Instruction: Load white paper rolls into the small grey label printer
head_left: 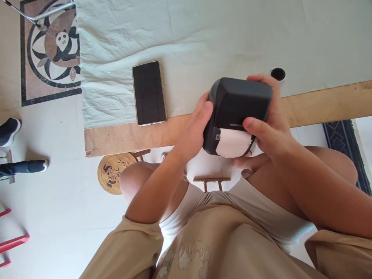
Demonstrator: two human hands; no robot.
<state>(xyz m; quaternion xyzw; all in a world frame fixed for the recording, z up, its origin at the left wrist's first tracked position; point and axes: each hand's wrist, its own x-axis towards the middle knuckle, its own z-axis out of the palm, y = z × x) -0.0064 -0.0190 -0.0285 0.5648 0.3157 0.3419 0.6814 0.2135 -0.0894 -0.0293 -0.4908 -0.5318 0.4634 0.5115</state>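
Both my hands hold a black label printer (244, 99) above the table's front edge. A strip of white label paper (234, 142) hangs from its near side, just below the pale lettering on the casing. My left hand (195, 126) is closed on the left side, thumb along the edge. Around the right side wraps my right hand (271, 124), its thumb on the front by the paper and its other fingers partly hidden behind. Left of the printer, a dark-screened tablet or large phone (149, 93) lies flat on the cloth.
A pale green cloth (217, 42) covers the table, with a bare wooden edge (322, 104) along my side. A small white cylinder with a black top (278, 73) stands behind my right hand. A round panda-patterned stool (112, 174) is below; another person's shoe (37, 166) shows at left.
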